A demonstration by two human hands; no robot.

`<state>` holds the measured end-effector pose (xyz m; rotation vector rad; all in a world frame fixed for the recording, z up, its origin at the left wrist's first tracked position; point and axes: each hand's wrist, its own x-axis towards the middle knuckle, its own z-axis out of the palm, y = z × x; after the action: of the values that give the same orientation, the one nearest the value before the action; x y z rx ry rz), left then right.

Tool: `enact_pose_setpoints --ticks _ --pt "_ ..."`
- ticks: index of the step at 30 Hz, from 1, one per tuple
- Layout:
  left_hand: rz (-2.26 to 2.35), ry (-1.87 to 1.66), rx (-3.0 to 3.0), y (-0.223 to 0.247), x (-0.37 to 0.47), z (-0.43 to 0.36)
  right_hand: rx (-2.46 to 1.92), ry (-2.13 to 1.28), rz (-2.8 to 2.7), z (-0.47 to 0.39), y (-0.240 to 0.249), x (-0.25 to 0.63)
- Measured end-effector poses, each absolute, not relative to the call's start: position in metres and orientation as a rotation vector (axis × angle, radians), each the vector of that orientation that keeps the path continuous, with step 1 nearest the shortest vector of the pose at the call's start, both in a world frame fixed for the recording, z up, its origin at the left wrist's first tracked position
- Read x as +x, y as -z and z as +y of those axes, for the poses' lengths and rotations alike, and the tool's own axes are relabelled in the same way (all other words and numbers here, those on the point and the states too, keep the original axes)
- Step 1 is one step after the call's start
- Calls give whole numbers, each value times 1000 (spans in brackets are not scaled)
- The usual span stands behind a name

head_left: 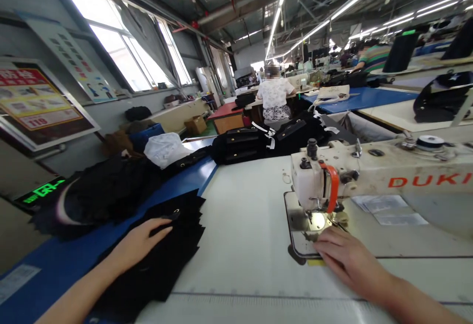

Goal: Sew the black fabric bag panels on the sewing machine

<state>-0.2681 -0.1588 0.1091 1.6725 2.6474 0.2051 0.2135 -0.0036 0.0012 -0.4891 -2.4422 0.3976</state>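
Observation:
A white sewing machine (314,181) with an orange lever stands on the pale worktable (244,245), its lamp lighting the needle plate. My right hand (343,255) rests beside the needle area, fingers bent together; what they hold, if anything, is hidden. On the left, my left hand (148,237) reaches over a stack of black fabric pieces (166,260). Its thumb and index finger close on the edge of a black piece near a small metal ring (176,211).
Black bundles with white strips (244,144) lie beyond the table's far edge. A dark fabric heap (107,196) and white plastic bag (164,149) sit at left. A person in a white shirt (274,92) sits ahead. A ruler strip runs along the near edge.

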Motion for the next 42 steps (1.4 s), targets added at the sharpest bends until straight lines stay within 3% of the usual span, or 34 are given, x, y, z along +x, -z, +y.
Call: enact_pose_setpoints --ticks 7,12,15,18,23,28,34,42 --pt "2616 37 1761 -130 -262 -126 -532 -347 -2434 -5 -2 215" --pt "2964 -96 1640 -160 -257 -128 -539 -344 -2449 -6 -4 215" --pt "3029 -163 1942 -169 -228 -125 -535 -337 -2435 -6 -4 214" --pt "2702 -11 2337 -150 -171 -115 -525 -318 -2424 -4 -3 213" --pt "1989 155 2734 -67 -63 -103 -533 -309 -2410 -8 -8 214" --pt "1723 -131 2940 -12 -22 -106 -590 -237 -2389 -6 -8 241" --pt "1736 -617 2929 1 -35 -91 -1094 40 -2078 37 -7 314" --pt "1525 -405 2876 -11 -32 -72 -1509 33 -2338 56 -15 332"
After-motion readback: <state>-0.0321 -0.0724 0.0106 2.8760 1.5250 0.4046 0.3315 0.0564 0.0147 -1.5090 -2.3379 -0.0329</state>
